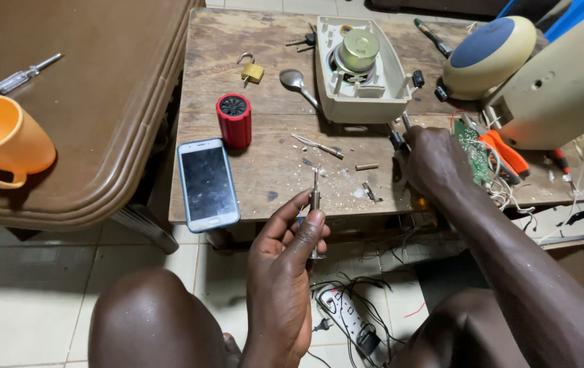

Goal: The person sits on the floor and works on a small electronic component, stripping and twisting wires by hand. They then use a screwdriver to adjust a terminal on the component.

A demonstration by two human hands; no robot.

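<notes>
My left hand [285, 259] is raised in front of the wooden workbench [271, 157] and pinches a thin metal tool [315, 197] upright between thumb and fingers. My right hand [435, 160] rests on the bench top, fingers closed around a small dark-handled tool [398, 136] that points toward an opened beige appliance housing [360, 68] with a brass-coloured part inside. Small metal pieces [367, 167] lie on the wood between my hands.
A smartphone [208, 184], red cylinder [234, 120], padlock [251, 71] and spoon [297, 83] lie on the bench. Right: green circuit board [470, 143], orange pliers [504, 153], beige casings [486, 58]. Left table: orange mug [2, 140], screwdriver [24, 73]. Power strip [346, 317] on the floor.
</notes>
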